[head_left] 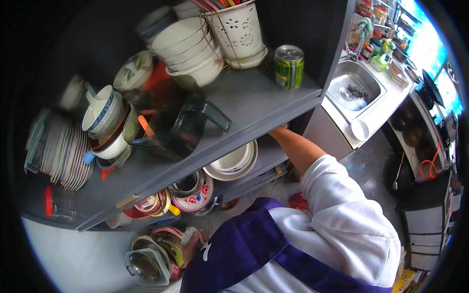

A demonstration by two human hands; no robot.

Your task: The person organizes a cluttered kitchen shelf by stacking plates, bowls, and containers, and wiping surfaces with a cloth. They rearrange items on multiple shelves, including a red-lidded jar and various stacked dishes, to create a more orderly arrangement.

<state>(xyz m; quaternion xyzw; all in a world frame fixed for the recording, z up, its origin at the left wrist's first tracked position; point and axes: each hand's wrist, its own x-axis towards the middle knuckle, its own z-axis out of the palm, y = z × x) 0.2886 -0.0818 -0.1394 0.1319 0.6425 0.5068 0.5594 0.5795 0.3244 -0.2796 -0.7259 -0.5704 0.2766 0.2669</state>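
Note:
My left hand (191,246) is low in the view, closed around a crumpled white cloth or tissue (189,234), beside a stack of bowls and lidded containers (150,262). My right arm reaches under the edge of the grey shelf board (238,128); its hand is hidden there. Close by on the lower shelf stand nested white bowls (232,161). Further left are a floral enamel dish (198,196) and a pan or cup with a yellow handle (174,209).
The upper shelf holds a green can (289,67), a white perforated utensil holder (242,33), stacked white bowls (183,44), a dark transparent pitcher (187,124), upright plates (69,154) and a red-lidded jar (60,203). At right are a steel sink (353,89) and a white bowl (359,130) on the counter.

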